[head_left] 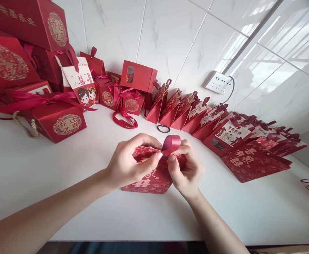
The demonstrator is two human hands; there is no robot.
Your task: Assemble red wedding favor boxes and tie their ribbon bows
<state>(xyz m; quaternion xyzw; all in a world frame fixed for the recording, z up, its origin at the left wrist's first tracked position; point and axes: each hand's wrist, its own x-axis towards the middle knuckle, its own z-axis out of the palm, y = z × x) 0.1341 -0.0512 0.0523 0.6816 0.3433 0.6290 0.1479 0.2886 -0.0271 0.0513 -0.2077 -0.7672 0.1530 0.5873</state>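
A small red gift bag (151, 178) with gold characters rests on the white counter (38, 169) in front of me. Both hands are at its top. My left hand (129, 162) pinches the bag's upper edge and the dark red ribbon (171, 144) that loops above it. From the right, my right hand (187, 169) has its fingers closed on the same ribbon and on the bag's top edge. The hands hide most of the bag's upper half.
Red gift boxes with ribbons (56, 120) are stacked at the back left. A row of folded red bags (180, 111) leans along the tiled wall, and flat ones (252, 160) lie to the right. A black hair tie (163, 128) lies behind my hands. A wall socket (217, 83) has a cord plugged in.
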